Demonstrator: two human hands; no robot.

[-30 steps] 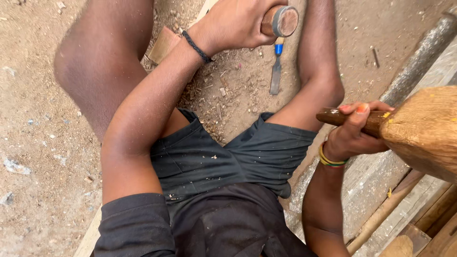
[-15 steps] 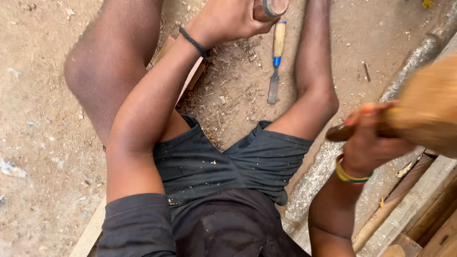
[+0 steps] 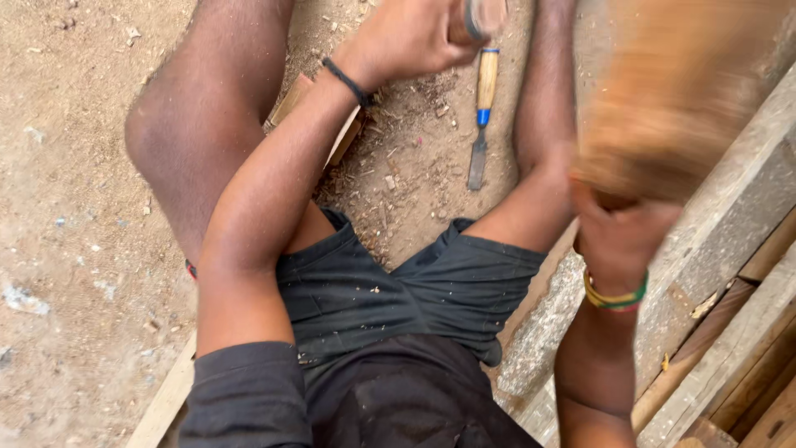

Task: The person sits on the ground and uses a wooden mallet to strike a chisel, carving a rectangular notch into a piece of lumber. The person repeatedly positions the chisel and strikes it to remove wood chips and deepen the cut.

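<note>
The right hand (image 3: 618,236) is wrapped around the handle of a wooden mallet (image 3: 672,91), whose blurred head sits just above it. A wood-handled chisel with a blue collar (image 3: 481,116) lies on the dirt ground (image 3: 75,207), left of the mallet. Beyond that chisel, the left hand (image 3: 414,37) clasps a round-topped tool handle (image 3: 479,17) at the frame's top edge.

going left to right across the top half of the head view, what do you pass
bare dirt ground → raised knee → wooden board under the forearm → left hand gripping a round tool handle → chisel lying on the dirt → blurred wooden mallet above the right hand
</note>
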